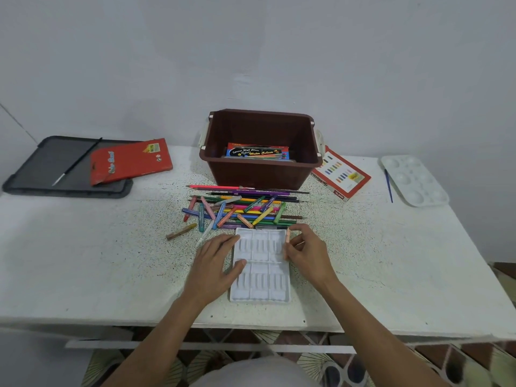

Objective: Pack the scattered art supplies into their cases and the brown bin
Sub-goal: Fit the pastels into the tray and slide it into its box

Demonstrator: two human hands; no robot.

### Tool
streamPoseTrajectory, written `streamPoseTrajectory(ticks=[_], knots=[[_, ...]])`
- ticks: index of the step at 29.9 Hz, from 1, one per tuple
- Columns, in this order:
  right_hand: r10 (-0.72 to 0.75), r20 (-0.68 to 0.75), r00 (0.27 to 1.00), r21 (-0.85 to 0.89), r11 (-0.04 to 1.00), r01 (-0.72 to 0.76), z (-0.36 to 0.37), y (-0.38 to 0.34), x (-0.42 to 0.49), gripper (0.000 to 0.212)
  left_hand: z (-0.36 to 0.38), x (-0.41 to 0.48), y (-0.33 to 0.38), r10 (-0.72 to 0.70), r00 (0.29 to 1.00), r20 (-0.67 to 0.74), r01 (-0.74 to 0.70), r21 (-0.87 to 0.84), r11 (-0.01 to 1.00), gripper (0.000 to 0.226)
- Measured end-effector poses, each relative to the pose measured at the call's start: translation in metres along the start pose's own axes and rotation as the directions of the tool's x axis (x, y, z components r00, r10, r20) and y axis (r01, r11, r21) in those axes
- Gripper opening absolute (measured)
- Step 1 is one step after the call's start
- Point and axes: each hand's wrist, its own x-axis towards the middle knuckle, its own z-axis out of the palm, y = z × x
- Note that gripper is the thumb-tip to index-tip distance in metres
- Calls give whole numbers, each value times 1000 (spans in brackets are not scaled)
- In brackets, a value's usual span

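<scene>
A white slotted plastic tray (261, 294) lies on the table in front of me, its slots bare. My left hand (216, 263) rests on the tray's left edge, fingers spread. My right hand (305, 251) pinches a peach pastel stick (287, 241) upright at the tray's right edge. Beyond the tray lies a pile of pastel sticks and colour pencils (240, 209). The brown bin (261, 146) stands behind the pile with a water colour box (257, 153) inside.
A red pencil case (129, 160) leans on a dark grey lid (42, 166) with a black brush (76, 162) at far left. The red and white pastel box (342, 175), a blue brush (388, 185) and a white palette (414, 180) lie at right.
</scene>
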Motion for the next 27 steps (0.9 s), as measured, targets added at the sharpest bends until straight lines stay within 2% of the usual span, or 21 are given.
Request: streamPoseTrajectory(ticks=[8,13,18,22,27], knots=[[-23,-31,999,-27,999,22,9,11,-4,19,1,0,0,4,1000,0,-4,-6,1000,58],[-63,-48,997,-76,995,59,14,18,-4,21,0,0,0,3,1000,-12,-3,-10,1000,57],[-63,-2,998,-94,994,62,12,18,-2,21,0,-1,1,4,1000,-14,-4,-11,1000,57],[4,76,997,-65,998,1,3,8,8,22,0,0,1,6,1000,-19,-7,-12,1000,56],[-75,-49,996,-179,982,65,-2,-5,30,14,0,-1,1,10,1000,-22,-11,-13,1000,56]])
